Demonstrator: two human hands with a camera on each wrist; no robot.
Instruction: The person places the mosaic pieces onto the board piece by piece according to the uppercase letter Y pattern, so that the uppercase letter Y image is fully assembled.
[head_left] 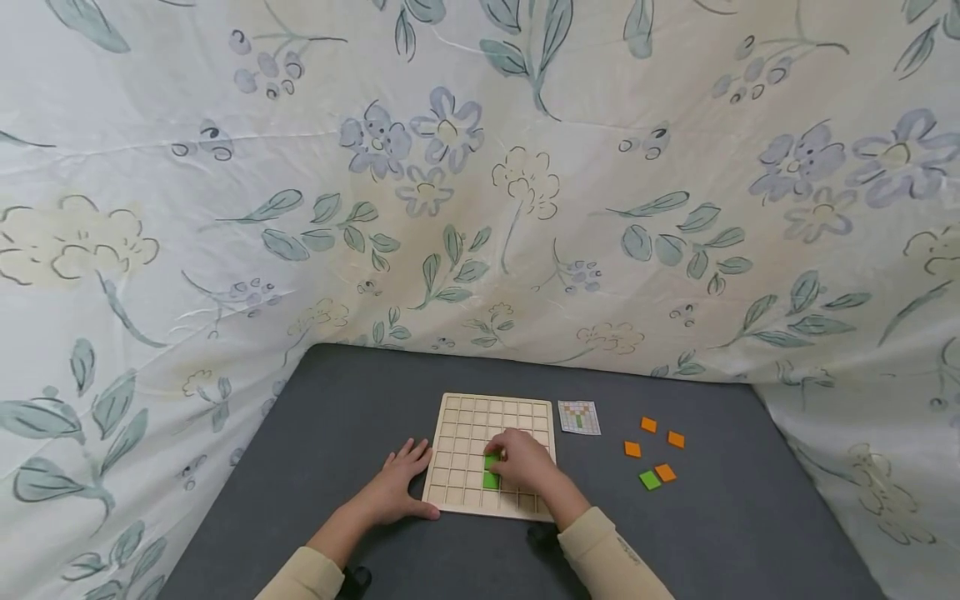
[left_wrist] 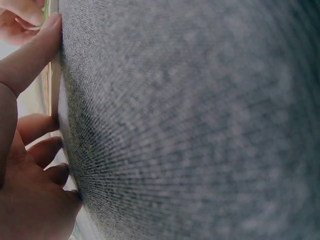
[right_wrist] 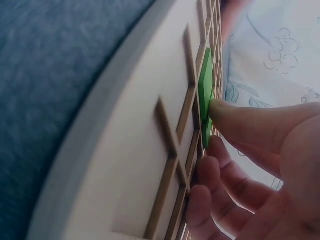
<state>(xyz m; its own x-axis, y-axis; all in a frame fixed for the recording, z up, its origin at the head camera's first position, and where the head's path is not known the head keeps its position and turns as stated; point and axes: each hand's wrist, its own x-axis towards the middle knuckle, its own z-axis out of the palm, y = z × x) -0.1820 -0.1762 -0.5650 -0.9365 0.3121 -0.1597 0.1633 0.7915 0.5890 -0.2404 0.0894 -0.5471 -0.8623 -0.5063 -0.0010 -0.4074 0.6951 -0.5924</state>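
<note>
A pale wooden grid board (head_left: 457,433) lies on the dark table. In its lower middle, one green square tile (head_left: 491,481) sits in a cell, with a second green tile (head_left: 491,461) just beyond it. My right hand (head_left: 528,462) reaches over the board and pinches that farther tile between thumb and fingers. In the right wrist view the thumb meets the farther tile (right_wrist: 206,134), partly hidden behind the nearer one (right_wrist: 205,85). My left hand (head_left: 396,485) rests with spread fingers along the board's left edge, its thumb at the front left corner.
A small printed card (head_left: 579,417) with a coloured grid pattern lies right of the board. Farther right are several loose orange tiles (head_left: 633,449) and one loose green tile (head_left: 649,480). A floral cloth (head_left: 480,208) hangs behind and beside the table (head_left: 360,383).
</note>
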